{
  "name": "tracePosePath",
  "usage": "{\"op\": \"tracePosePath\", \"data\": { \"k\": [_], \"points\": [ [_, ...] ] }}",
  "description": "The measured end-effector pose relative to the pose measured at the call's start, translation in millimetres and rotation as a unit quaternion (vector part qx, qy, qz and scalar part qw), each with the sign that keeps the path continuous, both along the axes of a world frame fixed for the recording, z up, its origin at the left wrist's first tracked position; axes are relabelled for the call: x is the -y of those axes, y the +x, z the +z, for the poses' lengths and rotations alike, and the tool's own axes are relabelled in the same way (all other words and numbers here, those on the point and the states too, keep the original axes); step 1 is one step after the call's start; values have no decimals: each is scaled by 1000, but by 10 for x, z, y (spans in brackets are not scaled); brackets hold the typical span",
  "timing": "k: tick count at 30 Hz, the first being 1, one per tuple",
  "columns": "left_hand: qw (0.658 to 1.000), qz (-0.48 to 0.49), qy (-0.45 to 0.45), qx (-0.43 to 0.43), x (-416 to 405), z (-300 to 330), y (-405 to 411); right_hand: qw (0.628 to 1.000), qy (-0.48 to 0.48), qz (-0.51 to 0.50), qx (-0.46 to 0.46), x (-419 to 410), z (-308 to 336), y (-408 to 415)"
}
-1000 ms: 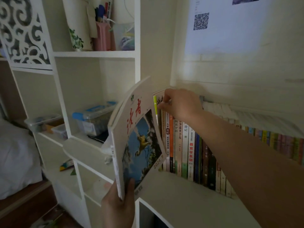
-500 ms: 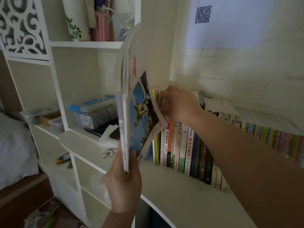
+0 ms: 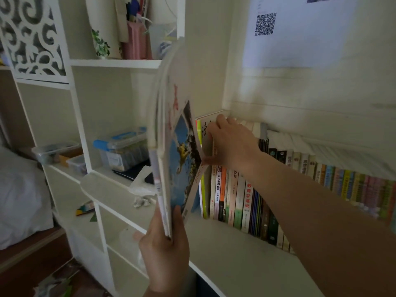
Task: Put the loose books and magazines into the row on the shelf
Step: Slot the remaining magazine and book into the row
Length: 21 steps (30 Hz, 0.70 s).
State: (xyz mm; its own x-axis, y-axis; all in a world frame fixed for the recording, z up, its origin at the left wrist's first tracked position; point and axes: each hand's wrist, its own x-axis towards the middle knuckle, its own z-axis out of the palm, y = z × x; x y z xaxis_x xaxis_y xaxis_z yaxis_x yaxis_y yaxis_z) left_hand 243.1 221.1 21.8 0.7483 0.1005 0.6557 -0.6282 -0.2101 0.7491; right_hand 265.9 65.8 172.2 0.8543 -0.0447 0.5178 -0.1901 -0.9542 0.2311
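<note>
White shelving fills the room, and low on it the left hand [image 3: 165, 249] pinches a floppy magazine [image 3: 177, 159] by its bottom edge, upright just beside the row [image 3: 246, 198]. At the row's left end the right hand [image 3: 231, 144] grips and tilts book tops, apparently opening a gap. Judging by this, the magazine is not yet shelved.

We see a magazine [image 3: 182, 151] of thin, floppy paper with a glossy printed cover. At three o'clock of it, the row of books [image 3: 242, 198] shows smooth, faintly shiny paper spines. The shelf [image 3: 235, 260] under them looks like matt white painted board. At nine o'clock sits a clear plastic box [image 3: 122, 151] with a blue lid.
</note>
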Motion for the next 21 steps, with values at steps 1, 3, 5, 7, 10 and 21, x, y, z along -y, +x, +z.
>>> {"op": "tracePosePath", "data": {
  "k": [1, 3, 5, 7, 10, 21],
  "points": [
    [1000, -11, -9, 1, 17, 10, -17, 1000, 3, 2, 1, -1, 4, -3],
    [999, -30, -16, 0, 55, 41, -39, 1000, 7, 4, -3, 4, 12, -14],
    [999, -52, 8, 1, 115, 56, -59, 1000, 18, 9, -9, 14, 29, -29],
    [998, -55, 22, -12, 182, 15, -23, 999, 40, 13, -24, 28, 57, -34],
    [995, -65, 45, -56, 319, -59, 82, 995, 89, 14, -42, 94, 125, -20],
    [970, -100, 178, -135, 677, -316, 512, 965, 253, 66, -38, 150, 232, -134]
  ]
}}
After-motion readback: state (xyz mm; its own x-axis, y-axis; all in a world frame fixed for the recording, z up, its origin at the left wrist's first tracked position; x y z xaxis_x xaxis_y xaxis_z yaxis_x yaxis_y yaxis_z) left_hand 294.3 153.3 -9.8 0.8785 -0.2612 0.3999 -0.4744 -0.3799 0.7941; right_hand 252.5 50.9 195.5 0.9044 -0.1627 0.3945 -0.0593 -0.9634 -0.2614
